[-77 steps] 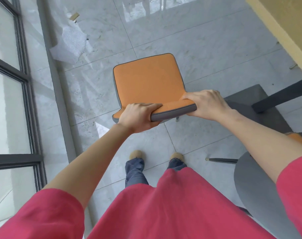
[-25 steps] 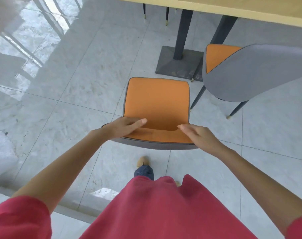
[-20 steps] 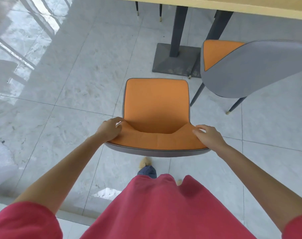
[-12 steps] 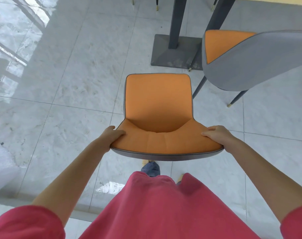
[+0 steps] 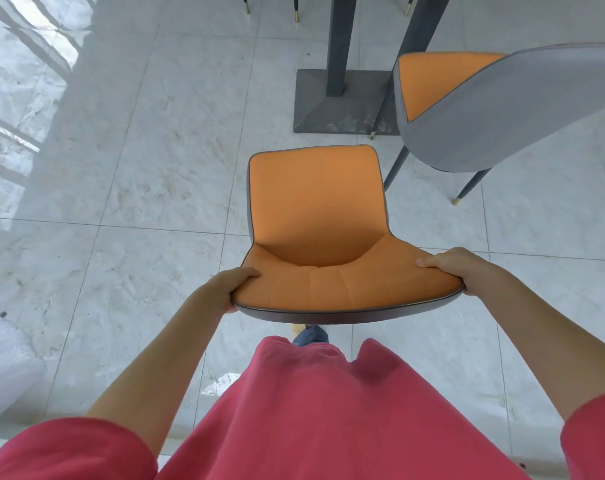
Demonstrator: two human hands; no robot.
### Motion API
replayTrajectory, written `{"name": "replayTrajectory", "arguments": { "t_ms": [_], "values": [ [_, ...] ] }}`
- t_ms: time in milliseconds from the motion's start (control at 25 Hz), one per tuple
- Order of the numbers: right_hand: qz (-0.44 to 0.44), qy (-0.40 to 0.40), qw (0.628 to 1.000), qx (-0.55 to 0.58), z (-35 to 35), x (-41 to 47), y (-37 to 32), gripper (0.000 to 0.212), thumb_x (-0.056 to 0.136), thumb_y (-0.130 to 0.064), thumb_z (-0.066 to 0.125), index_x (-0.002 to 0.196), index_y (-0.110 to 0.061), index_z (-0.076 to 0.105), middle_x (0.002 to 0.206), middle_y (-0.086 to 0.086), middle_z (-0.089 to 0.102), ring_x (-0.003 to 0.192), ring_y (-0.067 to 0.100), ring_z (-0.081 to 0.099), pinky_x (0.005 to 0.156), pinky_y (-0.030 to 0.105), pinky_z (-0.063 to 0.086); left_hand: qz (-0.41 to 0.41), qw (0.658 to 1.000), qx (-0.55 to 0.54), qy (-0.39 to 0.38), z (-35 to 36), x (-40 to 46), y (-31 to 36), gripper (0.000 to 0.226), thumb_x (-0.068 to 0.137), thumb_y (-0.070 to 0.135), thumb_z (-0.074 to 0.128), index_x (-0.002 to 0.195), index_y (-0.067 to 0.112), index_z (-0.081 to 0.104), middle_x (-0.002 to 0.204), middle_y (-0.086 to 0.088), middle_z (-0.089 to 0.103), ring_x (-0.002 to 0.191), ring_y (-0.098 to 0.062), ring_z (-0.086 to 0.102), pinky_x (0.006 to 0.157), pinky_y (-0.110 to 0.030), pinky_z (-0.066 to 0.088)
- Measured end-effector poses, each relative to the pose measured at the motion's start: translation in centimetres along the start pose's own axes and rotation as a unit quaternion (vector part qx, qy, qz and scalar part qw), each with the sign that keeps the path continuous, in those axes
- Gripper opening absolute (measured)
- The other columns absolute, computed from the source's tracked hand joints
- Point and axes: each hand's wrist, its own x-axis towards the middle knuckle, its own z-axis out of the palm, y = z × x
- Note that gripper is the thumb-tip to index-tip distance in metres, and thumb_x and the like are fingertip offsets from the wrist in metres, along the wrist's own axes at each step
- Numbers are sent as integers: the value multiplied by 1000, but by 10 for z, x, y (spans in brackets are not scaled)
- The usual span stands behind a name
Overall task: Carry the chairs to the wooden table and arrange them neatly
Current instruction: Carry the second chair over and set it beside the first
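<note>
An orange chair (image 5: 316, 216) with a grey shell is gripped at both ends of its backrest top edge, directly in front of the person's red shirt (image 5: 315, 410). The left hand (image 5: 226, 289) is curled round the left end of the backrest, thumb on the orange padding and fingers wrapped underneath. The right hand (image 5: 457, 268) is curled over the right end, its fingers lying on the padding and edge. The seat is pointed toward the far side, where the dark table legs (image 5: 341, 43) and their grey base plate (image 5: 332, 102) are located. A second chair (image 5: 502, 109), grey-backed with an orange seat, is positioned at the far right beside the base plate, just apart from the held chair. The pale tiled floor (image 5: 138, 168) is seen below; whether the held chair's legs are in contact with it cannot be determined.
</note>
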Motion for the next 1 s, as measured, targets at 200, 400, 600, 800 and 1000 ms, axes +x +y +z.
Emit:
{"name": "replayTrajectory", "arguments": {
  "t_ms": [200,400,600,800,1000],
  "values": [
    [49,-42,996,58,0,-5,1,41,84,-23,67,118,-6,52,92,8,61,68,16,55,48,27,46,-17,998,-27,-47,-4,4,-3,31,88,19,56,114,7,46,86,-12,56,72,-22,54,59,-32,46],
    [70,-84,989,102,-1,-6,1,25,87,-21,62,108,-11,52,83,6,60,71,18,57,56,26,47,-22,999,-15,-24,-3,3,1,29,87,18,57,111,5,46,85,-11,55,71,-22,53,58,-31,45],
    [68,-89,989,99,-10,-4,-17,20,88,-16,61,103,-8,52,82,7,59,70,18,56,52,28,48,-25,999,-17,-11,0,-3,19,21,87,13,56,104,3,49,83,-10,54,68,-21,53,55,-30,44],
    [16,-99,985,138,-46,9,-93,10,90,-7,55,81,-4,56,61,9,65,50,19,65,42,22,51,10,994,-100,-48,-3,-19,95,9,90,8,46,88,1,51,84,-13,55,70,-25,58,39,-30,54],
    [-35,-159,982,94,-73,20,-170,12,86,6,55,97,5,60,105,15,61,99,33,60,67,35,60,18,989,-124,-80,-11,-26,171,38,85,0,44,122,-4,44,131,-27,45,111,-49,48,64,-57,54]
  ]
}}
